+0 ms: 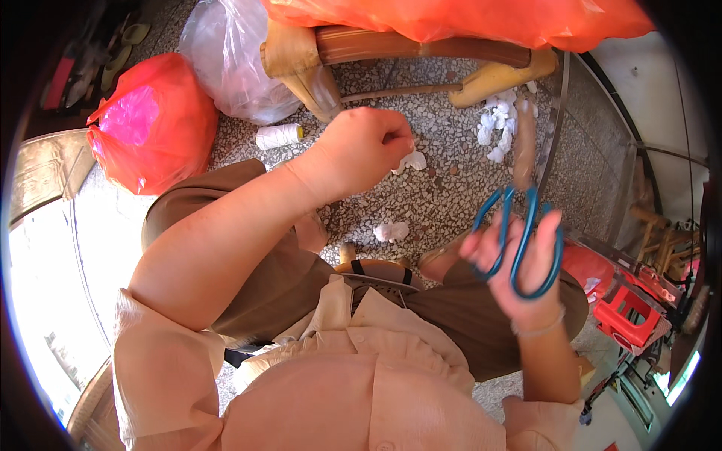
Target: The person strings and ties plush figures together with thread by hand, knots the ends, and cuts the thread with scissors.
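Observation:
My right hand point(527, 265) holds a pair of scissors by its large blue handles point(522, 276), with fingers through the loops. The blades cannot be made out clearly. My left hand point(366, 149) is raised over the floor with its fingers curled together. Whether it pinches something small is hidden. Below its fingertips lies a small white bundle point(416, 161) on the floor. Another white bundle point(391, 231) rests between my feet. To the left of my left hand, a spool of white thread point(279, 136) lies on its side.
A bamboo stool point(417, 45) stands ahead, under a large red plastic bag point(462, 20). Several white bundles point(497, 124) lie by its right leg. At the left are a full red bag point(163, 129) and a clear plastic bag point(237, 67). A red plastic stool point(629, 315) is at the right.

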`<state>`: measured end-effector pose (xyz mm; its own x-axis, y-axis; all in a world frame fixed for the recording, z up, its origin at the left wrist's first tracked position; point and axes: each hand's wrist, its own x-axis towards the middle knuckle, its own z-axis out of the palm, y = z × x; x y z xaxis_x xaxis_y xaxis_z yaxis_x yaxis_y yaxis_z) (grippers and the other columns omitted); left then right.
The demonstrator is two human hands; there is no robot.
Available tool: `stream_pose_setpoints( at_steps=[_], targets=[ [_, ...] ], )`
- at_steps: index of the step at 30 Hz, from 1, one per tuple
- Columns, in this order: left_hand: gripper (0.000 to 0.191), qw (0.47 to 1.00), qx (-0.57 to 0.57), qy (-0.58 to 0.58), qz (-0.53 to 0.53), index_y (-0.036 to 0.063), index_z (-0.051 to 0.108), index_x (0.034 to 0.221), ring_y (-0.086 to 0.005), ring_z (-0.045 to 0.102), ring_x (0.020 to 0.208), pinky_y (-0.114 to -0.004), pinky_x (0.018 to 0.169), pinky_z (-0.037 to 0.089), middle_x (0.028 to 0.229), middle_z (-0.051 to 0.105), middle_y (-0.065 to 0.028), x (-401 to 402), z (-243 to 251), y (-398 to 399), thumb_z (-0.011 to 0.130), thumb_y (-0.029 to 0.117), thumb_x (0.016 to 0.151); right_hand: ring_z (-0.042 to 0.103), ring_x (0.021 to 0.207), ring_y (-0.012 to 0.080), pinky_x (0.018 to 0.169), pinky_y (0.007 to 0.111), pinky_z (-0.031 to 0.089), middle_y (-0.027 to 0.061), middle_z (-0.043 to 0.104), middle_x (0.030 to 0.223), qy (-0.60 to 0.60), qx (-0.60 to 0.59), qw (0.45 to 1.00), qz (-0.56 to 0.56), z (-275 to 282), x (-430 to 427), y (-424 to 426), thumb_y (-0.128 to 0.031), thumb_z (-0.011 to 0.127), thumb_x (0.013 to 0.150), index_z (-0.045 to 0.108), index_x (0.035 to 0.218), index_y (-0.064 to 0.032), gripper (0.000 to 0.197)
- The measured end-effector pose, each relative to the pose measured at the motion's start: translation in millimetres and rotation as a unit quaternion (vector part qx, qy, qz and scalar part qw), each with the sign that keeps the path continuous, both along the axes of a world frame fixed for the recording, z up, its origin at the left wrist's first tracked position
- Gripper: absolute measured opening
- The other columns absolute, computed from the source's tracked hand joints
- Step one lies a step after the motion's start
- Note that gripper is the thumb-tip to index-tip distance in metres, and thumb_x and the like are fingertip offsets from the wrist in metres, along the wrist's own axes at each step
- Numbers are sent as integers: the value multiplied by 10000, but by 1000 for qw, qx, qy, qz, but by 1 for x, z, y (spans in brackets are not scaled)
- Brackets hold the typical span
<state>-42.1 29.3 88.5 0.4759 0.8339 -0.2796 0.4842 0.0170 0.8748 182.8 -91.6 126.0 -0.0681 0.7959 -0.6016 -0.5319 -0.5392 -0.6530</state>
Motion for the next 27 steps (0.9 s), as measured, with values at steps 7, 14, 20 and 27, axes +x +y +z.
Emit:
stream_pose_setpoints(
  at_steps=[7, 14, 20, 27],
  targets=[
    [178, 990, -130, -45, 28, 25, 633, 857, -79, 508, 573, -254, 542, 429, 670, 602, -14, 3, 19, 5, 574, 192, 838, 567, 860, 265, 756, 412, 467, 35, 444, 774, 98, -72, 979, 163, -15, -26, -62, -924, 312, 512, 470, 983, -28, 1025],
    [162, 981, -172, -86, -30, 22, 600, 861, -28, 428, 558, -184, 497, 342, 654, 519, 33, 1, 30, -5, 568, 178, 890, 537, 818, 200, 657, 330, 497, 27, 426, 801, 8, -27, 966, 258, -8, -35, -39, -954, 255, 436, 466, 997, -20, 1109],
    [171, 980, -173, -100, 2, 35, 604, 856, -26, 425, 566, -180, 496, 332, 661, 518, 34, -10, 34, -2, 559, 194, 899, 523, 801, 174, 605, 293, 494, 24, 411, 791, -21, -21, 959, 280, -2, -36, -42, -966, 221, 404, 427, 906, -36, 1077],
    [175, 977, -182, -113, 19, 22, 595, 870, -31, 421, 565, -181, 492, 328, 657, 513, 30, -13, 37, -2, 561, 191, 894, 509, 664, 160, 562, 266, 453, 31, 406, 732, -27, -61, 954, 292, -2, -47, -41, -970, 211, 399, 398, 854, -58, 1036]
  ],
)
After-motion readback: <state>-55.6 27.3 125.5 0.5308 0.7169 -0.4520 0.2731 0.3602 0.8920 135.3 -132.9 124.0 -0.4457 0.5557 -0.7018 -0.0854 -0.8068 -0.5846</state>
